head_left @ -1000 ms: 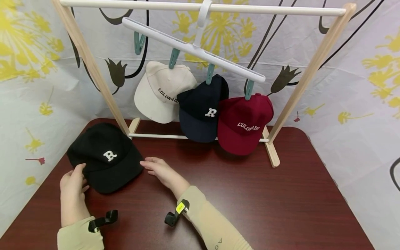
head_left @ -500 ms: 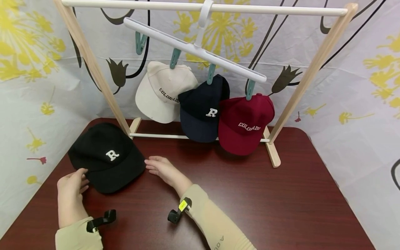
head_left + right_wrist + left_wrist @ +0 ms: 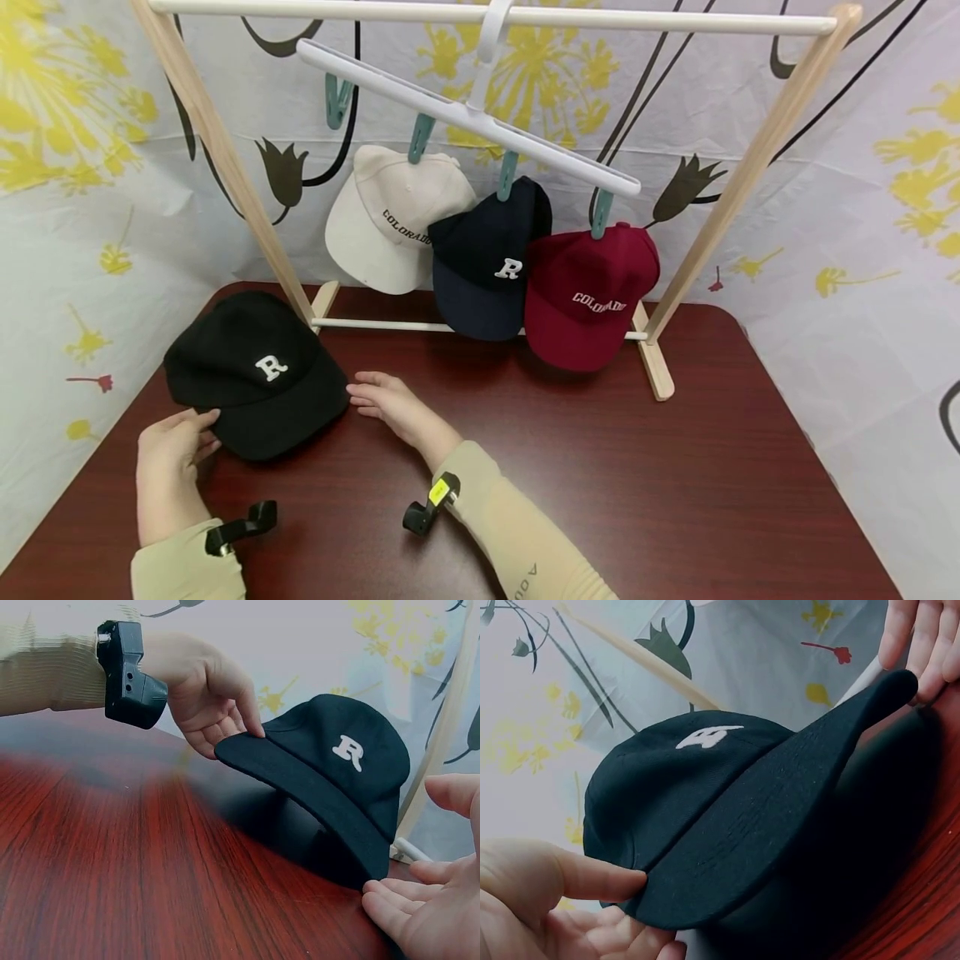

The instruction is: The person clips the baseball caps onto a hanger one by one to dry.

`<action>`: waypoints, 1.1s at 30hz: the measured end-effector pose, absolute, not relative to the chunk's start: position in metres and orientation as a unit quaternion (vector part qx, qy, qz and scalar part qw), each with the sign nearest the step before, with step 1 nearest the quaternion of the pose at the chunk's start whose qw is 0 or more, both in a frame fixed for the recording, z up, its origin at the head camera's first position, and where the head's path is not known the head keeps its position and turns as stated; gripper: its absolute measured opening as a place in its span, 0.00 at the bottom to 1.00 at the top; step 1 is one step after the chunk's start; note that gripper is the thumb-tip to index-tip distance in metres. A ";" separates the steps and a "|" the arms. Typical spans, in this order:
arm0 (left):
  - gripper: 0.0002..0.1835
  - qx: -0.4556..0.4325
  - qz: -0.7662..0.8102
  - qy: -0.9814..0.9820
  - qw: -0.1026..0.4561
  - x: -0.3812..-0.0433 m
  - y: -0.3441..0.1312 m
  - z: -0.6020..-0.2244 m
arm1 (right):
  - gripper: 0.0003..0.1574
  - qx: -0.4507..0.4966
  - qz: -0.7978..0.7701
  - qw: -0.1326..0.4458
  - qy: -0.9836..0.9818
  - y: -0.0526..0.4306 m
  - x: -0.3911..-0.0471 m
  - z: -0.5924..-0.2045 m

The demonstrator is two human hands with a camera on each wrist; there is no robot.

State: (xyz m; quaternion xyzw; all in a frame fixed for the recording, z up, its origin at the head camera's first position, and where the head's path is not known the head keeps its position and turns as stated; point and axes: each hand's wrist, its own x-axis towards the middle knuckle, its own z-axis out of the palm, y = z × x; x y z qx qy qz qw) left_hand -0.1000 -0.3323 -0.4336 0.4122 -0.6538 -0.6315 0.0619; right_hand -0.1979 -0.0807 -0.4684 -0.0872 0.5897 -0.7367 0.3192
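Note:
A black baseball cap point(image 3: 247, 367) with a white letter R lies on the table at the left in the head view, its brim toward me. My left hand point(image 3: 174, 442) pinches the brim's left corner, thumb on top and fingers underneath, as the left wrist view shows. Beside the brim's right corner is my right hand point(image 3: 386, 406), its fingers extended. In the right wrist view, the fingertips of that hand point(image 3: 431, 900) lie at the brim's edge, and its thumb stands apart from them. The brim point(image 3: 727, 847) arches above the table.
Behind stands a wooden rack point(image 3: 738, 179) with a white hanger point(image 3: 480, 123). Clips on it hold a cream cap point(image 3: 393, 221), a navy cap point(image 3: 483, 267) and a maroon cap point(image 3: 588, 304). One green clip point(image 3: 337, 102) at the hanger's left end holds nothing.
My left thumb has come onto the brim and now pinches it with the fingers. The right hand has shifted slightly right. In the head view the cap sits slightly farther right.

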 end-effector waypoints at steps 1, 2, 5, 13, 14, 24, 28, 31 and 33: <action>0.22 0.407 -0.633 -0.656 0.058 -0.099 -0.332 -0.433 | 0.33 -0.088 -0.736 0.318 0.591 -0.081 -0.198 -0.468; 0.14 0.402 -0.635 -0.658 0.054 -0.097 -0.333 -0.433 | 0.33 -0.091 -0.734 0.318 0.594 -0.081 -0.198 -0.468; 0.09 0.380 -0.638 -0.669 0.041 -0.095 -0.335 -0.433 | 0.33 -0.093 -0.732 0.316 0.596 -0.080 -0.198 -0.468; 0.18 0.325 -0.649 -0.688 -0.006 -0.092 -0.343 -0.436 | 0.33 -0.089 -0.736 0.308 0.596 -0.078 -0.199 -0.470; 0.18 0.316 -0.655 -0.686 -0.012 -0.092 -0.344 -0.437 | 0.33 -0.089 -0.737 0.307 0.596 -0.078 -0.199 -0.470; 0.19 0.258 -0.676 -0.689 -0.032 -0.090 -0.346 -0.437 | 0.33 -0.078 -0.754 0.307 0.576 -0.074 -0.201 -0.477; 0.18 0.238 -0.683 -0.690 -0.027 -0.090 -0.347 -0.436 | 0.33 -0.082 -0.753 0.309 0.575 -0.072 -0.201 -0.477; 0.16 0.227 -0.690 -0.687 -0.026 -0.090 -0.347 -0.436 | 0.32 -0.086 -0.751 0.305 0.579 -0.072 -0.201 -0.478; 0.11 0.216 -0.692 -0.689 -0.029 -0.090 -0.348 -0.437 | 0.30 -0.089 -0.747 0.302 0.585 -0.072 -0.201 -0.480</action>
